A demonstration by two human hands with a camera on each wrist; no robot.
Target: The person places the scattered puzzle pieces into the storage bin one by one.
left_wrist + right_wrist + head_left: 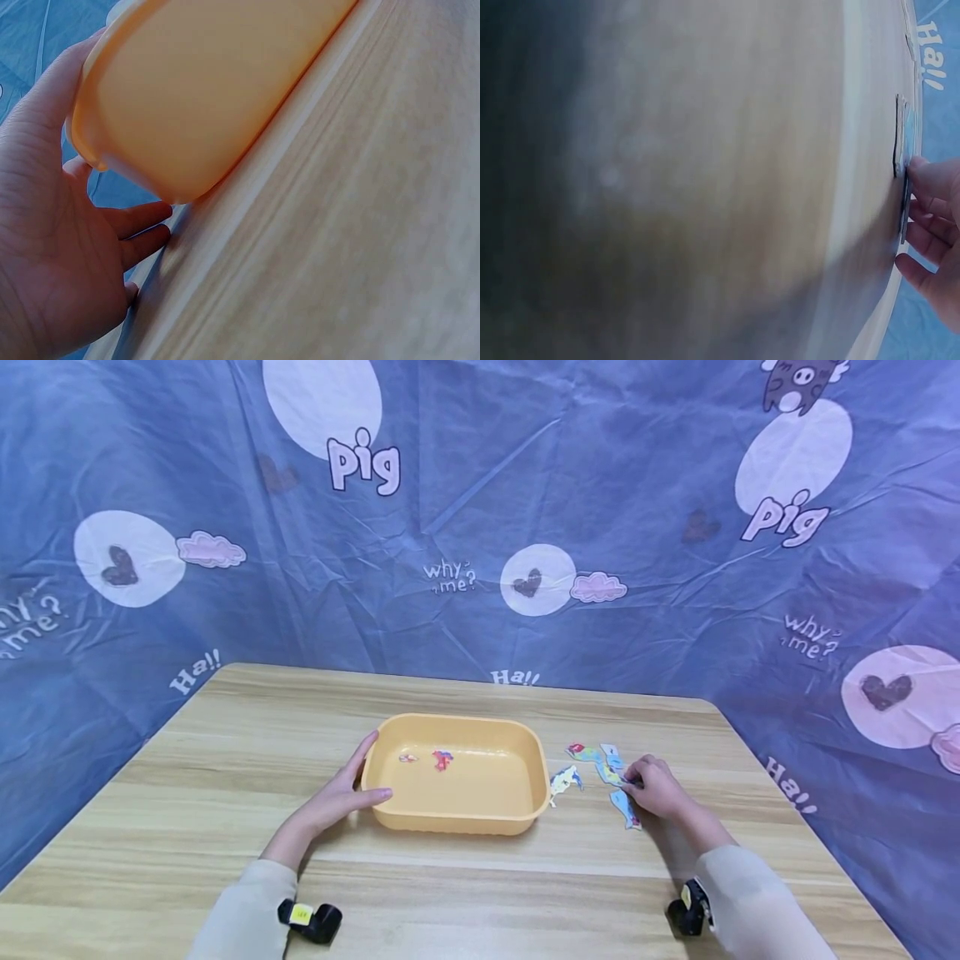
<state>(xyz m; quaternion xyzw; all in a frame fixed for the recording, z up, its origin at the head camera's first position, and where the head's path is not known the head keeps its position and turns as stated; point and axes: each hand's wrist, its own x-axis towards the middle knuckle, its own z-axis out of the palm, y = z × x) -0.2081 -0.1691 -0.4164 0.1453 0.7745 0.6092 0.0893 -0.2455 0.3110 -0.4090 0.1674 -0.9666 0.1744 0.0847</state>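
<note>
My left hand [339, 797] grips the left end of a yellow plastic basin [457, 823], its thumb over the rim and the other fingers outside. In the left wrist view the basin [202, 90] stands beside the palm. Inside it lie a red-and-blue flat cutout piece [442, 761] and a smaller pale one [407, 758]. To the right of the basin, my right hand [656, 787] pinches the edge of a thin yellow-and-blue cutout piece [611, 775]. The right wrist view has the thumb and fingers of the hand [934, 232] at this piece, seen edge-on; its print is hidden.
Around the right hand lie more cutout pieces: a red-and-green one [583, 752], a light blue one [611, 755], a blue one [624, 808] and a white-and-blue one [565, 783] near the basin. The wooden table [450, 893] meets a blue printed cloth [465, 527] behind.
</note>
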